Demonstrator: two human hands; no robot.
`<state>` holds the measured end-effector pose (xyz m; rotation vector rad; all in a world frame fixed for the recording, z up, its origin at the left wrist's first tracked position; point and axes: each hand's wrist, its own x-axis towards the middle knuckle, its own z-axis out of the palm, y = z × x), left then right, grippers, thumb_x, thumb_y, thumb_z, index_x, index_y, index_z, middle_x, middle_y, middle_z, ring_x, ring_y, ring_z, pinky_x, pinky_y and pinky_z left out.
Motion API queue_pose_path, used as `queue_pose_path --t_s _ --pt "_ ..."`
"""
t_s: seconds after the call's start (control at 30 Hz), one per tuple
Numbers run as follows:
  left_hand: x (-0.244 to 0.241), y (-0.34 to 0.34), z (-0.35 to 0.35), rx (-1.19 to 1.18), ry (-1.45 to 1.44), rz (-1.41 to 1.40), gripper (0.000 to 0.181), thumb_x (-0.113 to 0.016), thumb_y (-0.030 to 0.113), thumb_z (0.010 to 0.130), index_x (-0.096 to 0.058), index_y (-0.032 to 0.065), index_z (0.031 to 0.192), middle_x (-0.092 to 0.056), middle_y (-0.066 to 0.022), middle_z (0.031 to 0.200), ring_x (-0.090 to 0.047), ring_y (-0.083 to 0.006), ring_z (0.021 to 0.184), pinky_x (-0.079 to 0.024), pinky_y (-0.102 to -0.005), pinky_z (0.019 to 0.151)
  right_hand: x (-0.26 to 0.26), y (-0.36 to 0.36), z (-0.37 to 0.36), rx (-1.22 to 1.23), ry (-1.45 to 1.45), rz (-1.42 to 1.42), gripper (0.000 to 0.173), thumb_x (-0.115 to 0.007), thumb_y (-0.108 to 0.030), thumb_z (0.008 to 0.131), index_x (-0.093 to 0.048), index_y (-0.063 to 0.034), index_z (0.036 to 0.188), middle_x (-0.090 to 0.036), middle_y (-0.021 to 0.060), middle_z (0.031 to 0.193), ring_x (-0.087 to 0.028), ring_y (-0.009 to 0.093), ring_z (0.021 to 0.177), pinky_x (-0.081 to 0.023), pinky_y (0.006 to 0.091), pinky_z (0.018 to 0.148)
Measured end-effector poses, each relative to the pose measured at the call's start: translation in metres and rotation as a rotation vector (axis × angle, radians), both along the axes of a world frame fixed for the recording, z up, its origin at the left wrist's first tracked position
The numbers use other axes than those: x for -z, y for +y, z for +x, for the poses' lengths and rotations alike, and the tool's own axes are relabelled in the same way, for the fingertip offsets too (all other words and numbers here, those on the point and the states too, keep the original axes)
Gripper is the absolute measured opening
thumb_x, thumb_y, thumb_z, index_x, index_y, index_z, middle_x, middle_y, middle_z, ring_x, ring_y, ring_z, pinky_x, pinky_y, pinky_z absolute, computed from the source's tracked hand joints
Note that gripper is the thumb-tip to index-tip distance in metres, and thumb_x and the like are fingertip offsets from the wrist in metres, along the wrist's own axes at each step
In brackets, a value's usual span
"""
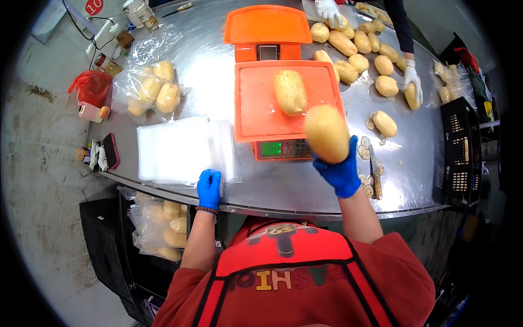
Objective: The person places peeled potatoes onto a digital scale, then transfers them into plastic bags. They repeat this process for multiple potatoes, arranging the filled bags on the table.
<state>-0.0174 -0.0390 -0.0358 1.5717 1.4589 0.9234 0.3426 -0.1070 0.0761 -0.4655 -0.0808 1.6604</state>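
My right hand (339, 175), in a blue glove, holds a large peeled potato (327, 133) over the lower right part of the orange scale pan (255, 102). Another peeled potato (290, 92) lies on the pan. The scale's green display (271, 148) is lit below it. My left hand (209, 189), gloved in blue too, is at the near right corner of a stack of clear plastic bags (175, 151); its fingers look closed on the bag edge. Beyond the stack lies a clear bag of peeled potatoes (153, 92). A knife (376, 180) rests among potato slices (363, 149) to the right.
Many peeled potatoes (343, 43) lie at the back right, where a co-worker's white-gloved hands (412, 79) touch some. A black crate (461, 155) stands at the right edge. Bagged potatoes (159, 222) sit in a black crate below the table's left edge. A phone (110, 150) lies at the left.
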Motion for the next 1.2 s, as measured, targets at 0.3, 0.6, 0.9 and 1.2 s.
queue_pose_path --t_s 0.3,0.6,0.9,1.2 --pt "0.017 -0.004 0.0 -0.088 -0.164 -0.065 0.011 -0.065 0.009 0.08 -0.064 -0.0011 0.085 -0.061 -0.0054 0.082 -0.056 -0.0137 0.075 -0.046 -0.0267 0.072 0.021 -0.048 0.013 -0.512 -0.994 -0.142 0.07 -0.076 -0.025 0.07 -0.044 -0.0005 0.128 -0.054 0.0115 0.121 -0.05 0.02 0.112 -0.038 0.0322 0.096" --pt "0.015 -0.005 0.013 -0.134 -0.03 -0.051 0.02 -0.069 0.012 0.077 -0.056 0.0018 0.065 -0.054 -0.0041 0.069 -0.049 -0.0133 0.062 -0.041 -0.027 0.058 -0.021 -0.035 0.041 -0.293 -1.85 0.005 0.053 -0.071 -0.028 0.075 -0.054 -0.0042 0.119 -0.059 0.0162 0.112 -0.056 0.03 0.106 -0.043 0.0366 0.09" --pt "0.009 -0.003 0.009 0.107 0.125 0.177 0.011 -0.063 0.011 0.078 -0.058 0.0032 0.072 -0.057 -0.0095 0.074 -0.055 -0.0222 0.067 -0.044 -0.0311 0.062 0.004 0.161 0.024 0.331 -2.336 -0.013 0.055 -0.057 -0.045 0.082 -0.053 -0.003 0.118 -0.054 0.0185 0.118 -0.05 0.034 0.109 -0.041 0.0406 0.091" --pt "-0.015 0.002 0.008 -0.104 0.177 0.17 0.01 -0.068 0.008 0.071 -0.058 0.0065 0.07 -0.062 -0.01 0.088 -0.059 -0.0244 0.083 -0.046 -0.0335 0.075 -0.039 0.146 -0.064 -0.1 -1.759 0.173 0.082 -0.069 -0.035 0.075 -0.026 -0.0105 0.14 -0.051 0.0179 0.122 -0.053 0.03 0.111 -0.043 0.0384 0.091"
